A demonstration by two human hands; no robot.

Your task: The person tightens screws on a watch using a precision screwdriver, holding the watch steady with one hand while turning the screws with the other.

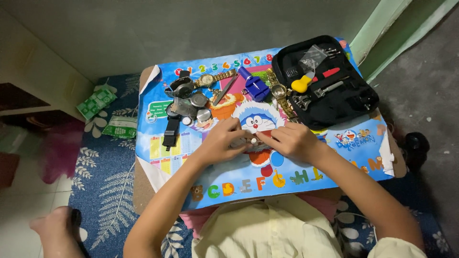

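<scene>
A small table [143, 191] covered with a bright blue cartoon alphabet mat [363, 148] fills the middle of the frame, standing on a dark blue rug with a pale fern pattern [107, 191] beside a plain grey wall. At the centre of the mat the person's left hand [221, 139] and right hand [290, 140] meet, fingertips drawn together and pinched around a small white round part [254, 140] that shows between them; what else they hold under the fingers is hidden. Above and left of the left hand lies a cluster of watch pieces: a black-strapped watch [170, 129], a few round silver case backs [198, 100], and a dark watch body [180, 87]. A gold-banded watch [213, 78] lies along the upper edge of the mat, with a thin metal tool [224, 91] just below it. A blue holder block [254, 85] sits above the hands, and a second gold watch [281, 95] lies just right of it, next to the open black tool case [354, 105] in the upper right of the frame. In the case rest a yellow-handled tool [301, 85], a red-handled tool [331, 72], and a small clear bag [311, 55]. At the left of the frame, green paper packets [97, 102] lie on the floor. In the lower left corner a blurred hand of another person [55, 229] enters the picture.
</scene>
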